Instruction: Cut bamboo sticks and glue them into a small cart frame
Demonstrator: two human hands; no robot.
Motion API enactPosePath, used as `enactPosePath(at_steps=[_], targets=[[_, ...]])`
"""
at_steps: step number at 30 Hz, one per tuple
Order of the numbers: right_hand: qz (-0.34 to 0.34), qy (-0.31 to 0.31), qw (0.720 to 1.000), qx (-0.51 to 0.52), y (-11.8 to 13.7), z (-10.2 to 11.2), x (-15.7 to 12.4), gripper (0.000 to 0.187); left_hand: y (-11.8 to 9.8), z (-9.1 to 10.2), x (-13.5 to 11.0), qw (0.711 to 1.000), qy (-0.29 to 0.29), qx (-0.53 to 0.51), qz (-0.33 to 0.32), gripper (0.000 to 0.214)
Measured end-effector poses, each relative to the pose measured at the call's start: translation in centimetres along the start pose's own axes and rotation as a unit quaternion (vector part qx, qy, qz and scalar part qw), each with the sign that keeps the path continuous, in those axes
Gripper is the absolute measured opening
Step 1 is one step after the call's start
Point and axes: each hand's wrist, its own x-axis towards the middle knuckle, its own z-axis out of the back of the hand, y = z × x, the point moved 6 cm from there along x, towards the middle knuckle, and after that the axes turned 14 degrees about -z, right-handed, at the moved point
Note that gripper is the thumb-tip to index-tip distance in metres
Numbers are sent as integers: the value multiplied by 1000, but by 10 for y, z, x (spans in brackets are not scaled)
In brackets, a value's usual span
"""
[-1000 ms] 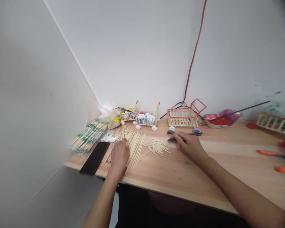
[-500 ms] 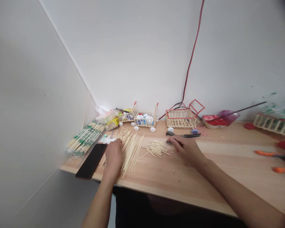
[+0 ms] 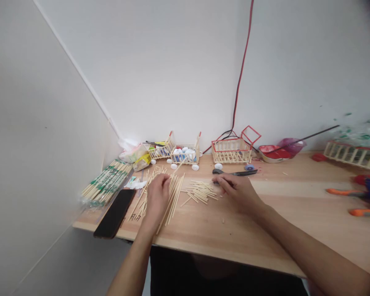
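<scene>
My left hand [image 3: 156, 197] lies palm down on a fan of long bamboo sticks [image 3: 172, 193] on the wooden table [image 3: 265, 222], fingers curled over them. My right hand [image 3: 238, 190] rests on the table beside a small heap of short cut sticks [image 3: 200, 190], its fingers bent; whether anything is under them I cannot see. Dark scissors [image 3: 234, 172] lie just beyond that hand.
A black phone [image 3: 114, 213] hangs over the table's left corner by wrapped chopstick packs [image 3: 106, 181]. Stick-built carts [image 3: 185, 154] and a red-rimmed stick basket [image 3: 231, 150] line the wall, with a red dish [image 3: 273, 153]. Orange-handled tools [image 3: 354, 201] lie at right. A red cable [image 3: 242, 70] runs up the wall.
My left hand has slid back and then forward again over the long sticks. My right hand has drawn off the scissors toward me. The view has shifted a little.
</scene>
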Motion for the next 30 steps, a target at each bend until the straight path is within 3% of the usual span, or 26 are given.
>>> enactPosePath(at_steps=[2,5,8,11,13,15,18,21,25,30], targets=[[-33,-2,999,43,-6,1,3,39,-19,-27,6,980,33,-197,21,17],[-53,28,992,115,-13,0,9,42,-46,-71,6,896,102,-422,95,26],[-72,90,979,166,-19,-8,14,41,-64,-98,2,855,125,-490,115,29],[-91,120,969,197,-21,-14,14,40,-69,-111,-2,850,142,-492,126,29],[-111,118,962,220,-21,-13,13,39,-66,-110,-3,864,148,-464,130,29],[-138,102,954,247,-20,-9,11,38,-59,-99,-2,901,141,-396,103,30],[-159,76,941,288,-18,1,10,39,-46,-65,-4,962,93,-253,32,25],[-163,74,929,322,-20,5,12,38,-31,-34,-21,991,75,-103,-27,20],[-176,74,924,332,-26,4,14,39,-20,-15,-48,980,85,119,-133,33],[-189,69,925,321,-28,1,15,42,3,-22,-52,955,123,240,-123,33]])
